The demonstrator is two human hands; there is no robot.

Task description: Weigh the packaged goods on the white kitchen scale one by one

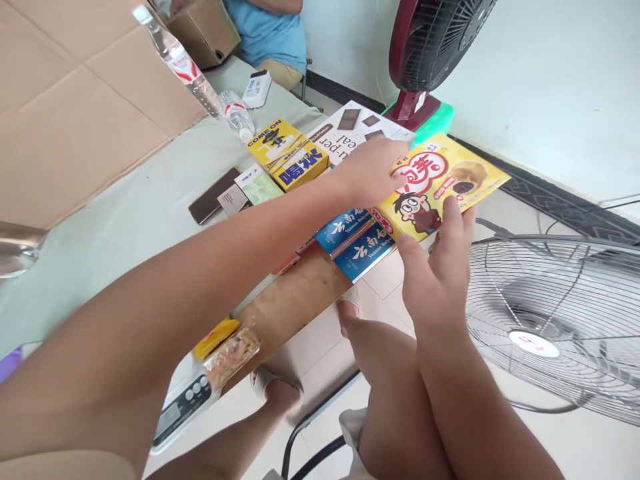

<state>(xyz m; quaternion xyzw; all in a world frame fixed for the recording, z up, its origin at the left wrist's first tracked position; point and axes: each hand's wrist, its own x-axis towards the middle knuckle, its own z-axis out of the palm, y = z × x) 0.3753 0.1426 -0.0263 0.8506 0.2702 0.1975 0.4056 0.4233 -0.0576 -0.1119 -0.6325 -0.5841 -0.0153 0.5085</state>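
Observation:
A flat yellow snack box (457, 175) with a cartoon face sticks out past the table's right edge. My left hand (374, 172) lies on its upper left part, fingers hidden under the palm side. My right hand (440, 263) presses its lower edge from below, with thumb and fingers stretched against the box. Two blue boxes (360, 241) with white characters lie right next to the yellow one, on the brown table edge (295, 300).
A yellow and blue box (287, 157), a white printed box (345, 130), a dark phone (215, 195), water bottles (183, 63) and a white charger (257, 88) lie on the pale tablecloth. A kitchen scale (183, 403) sits near me. Two fans (555, 320) stand on the right. Another person sits beyond.

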